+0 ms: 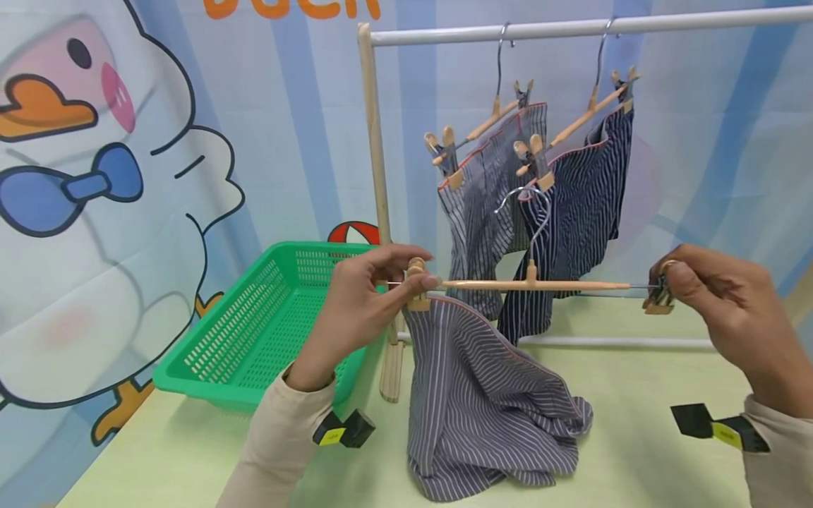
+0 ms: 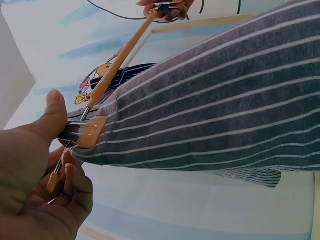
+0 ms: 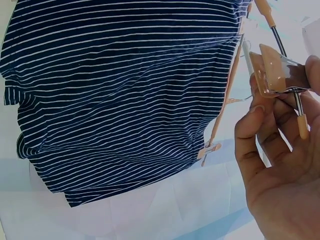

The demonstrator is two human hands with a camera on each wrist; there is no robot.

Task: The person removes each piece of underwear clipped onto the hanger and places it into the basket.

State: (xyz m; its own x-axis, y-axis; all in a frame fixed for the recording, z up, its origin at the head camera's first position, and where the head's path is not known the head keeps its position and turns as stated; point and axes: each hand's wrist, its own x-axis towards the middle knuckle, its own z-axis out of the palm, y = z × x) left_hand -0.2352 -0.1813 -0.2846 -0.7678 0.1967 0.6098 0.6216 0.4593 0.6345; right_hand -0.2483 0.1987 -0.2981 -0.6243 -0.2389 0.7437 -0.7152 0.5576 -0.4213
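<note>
A trouser hanger [image 1: 495,285] with a metal hook is held level between both hands. My left hand [image 1: 362,296] pinches the clip [image 2: 92,132] at its left end, whose pads grip the waistband corner of grey-and-white striped shorts [image 1: 483,402]. From that corner the shorts hang down, their lower part bunched on the table. At the other end, my right hand [image 1: 730,303] pinches the second clip [image 3: 270,70] between thumb and fingers, and no cloth is in it. The free side of the waistband slopes down, apart from the right hand.
Behind the hands stands a rack with a white rail [image 1: 565,28]. On it hang light striped shorts [image 1: 485,190] and navy striped shorts [image 1: 587,190], each clipped to a hanger. A green basket [image 1: 190,377] sits at the left on the pale table [image 1: 635,423].
</note>
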